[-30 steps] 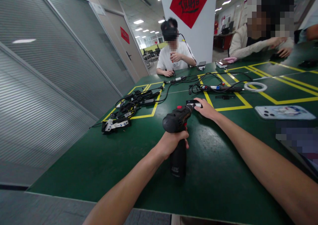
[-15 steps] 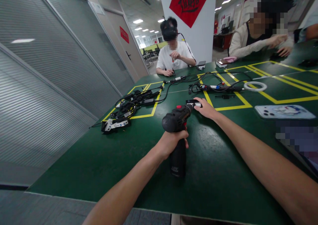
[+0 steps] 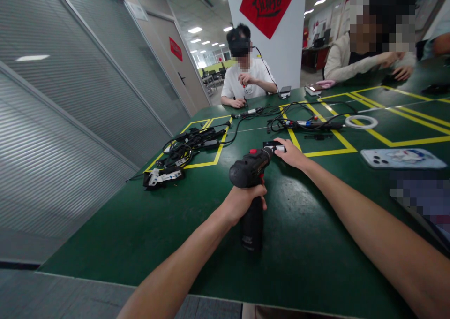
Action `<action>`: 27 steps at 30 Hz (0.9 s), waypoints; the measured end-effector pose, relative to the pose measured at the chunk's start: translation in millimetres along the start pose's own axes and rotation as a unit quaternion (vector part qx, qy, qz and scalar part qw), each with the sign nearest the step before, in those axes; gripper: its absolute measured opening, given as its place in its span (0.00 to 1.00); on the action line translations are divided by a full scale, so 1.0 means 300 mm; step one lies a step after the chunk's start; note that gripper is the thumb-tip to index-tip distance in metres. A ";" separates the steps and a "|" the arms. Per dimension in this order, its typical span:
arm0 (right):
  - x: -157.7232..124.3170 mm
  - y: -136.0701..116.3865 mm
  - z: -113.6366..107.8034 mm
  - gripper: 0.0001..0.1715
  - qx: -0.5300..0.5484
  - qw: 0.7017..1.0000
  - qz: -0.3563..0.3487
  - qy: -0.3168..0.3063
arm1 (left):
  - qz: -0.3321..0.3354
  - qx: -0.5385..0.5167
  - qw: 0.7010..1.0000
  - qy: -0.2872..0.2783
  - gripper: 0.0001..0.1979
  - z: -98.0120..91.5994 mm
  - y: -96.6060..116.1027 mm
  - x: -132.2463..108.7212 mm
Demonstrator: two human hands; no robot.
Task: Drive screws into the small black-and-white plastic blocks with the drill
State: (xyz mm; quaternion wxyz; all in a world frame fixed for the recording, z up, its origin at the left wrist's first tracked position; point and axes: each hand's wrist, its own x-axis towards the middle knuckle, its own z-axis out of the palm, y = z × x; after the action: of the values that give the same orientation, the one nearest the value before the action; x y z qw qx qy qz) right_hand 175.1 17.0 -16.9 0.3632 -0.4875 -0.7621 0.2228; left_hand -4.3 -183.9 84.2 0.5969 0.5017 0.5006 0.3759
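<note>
A black cordless drill (image 3: 249,169) with red accents is gripped around its handle by my left hand (image 3: 246,201). The drill's chuck points forward and right, close to a small black-and-white block (image 3: 276,146) on the table. My right hand (image 3: 290,154) has its fingers closed on the right end of that block. Part of the block is hidden behind the chuck and my fingers, and I cannot tell whether the drill's tip touches it.
A tangle of black cables (image 3: 197,145) lies left on the green table (image 3: 123,244). Farther right are a pen-like tool (image 3: 302,124), a white tape ring (image 3: 361,122) and a phone in a patterned case (image 3: 402,158). Two people sit across, their hands well beyond mine.
My hands, the drill and the block look unmoved. Across the table, the person in white has shifted a raised hand slightly.
</note>
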 end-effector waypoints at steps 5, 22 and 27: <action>-0.001 -0.002 0.000 0.29 -0.002 1.000 0.000 0.002 | -0.001 0.001 1.000 0.007 0.06 0.001 0.003 0.001; 0.004 0.006 0.005 0.29 -0.002 1.000 -0.004 0.005 | -0.012 -0.002 1.000 0.005 0.05 0.005 0.003 -0.002; 0.003 0.005 0.004 0.29 -0.001 1.000 -0.002 0.002 | -0.008 0.001 1.000 0.006 0.05 0.002 0.000 0.000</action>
State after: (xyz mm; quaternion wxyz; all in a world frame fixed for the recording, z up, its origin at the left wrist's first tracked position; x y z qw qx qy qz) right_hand 174.8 18.4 -18.5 0.3652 -0.4866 -0.7625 0.2202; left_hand -3.8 -183.9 84.1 0.5963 0.4964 0.5085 0.3732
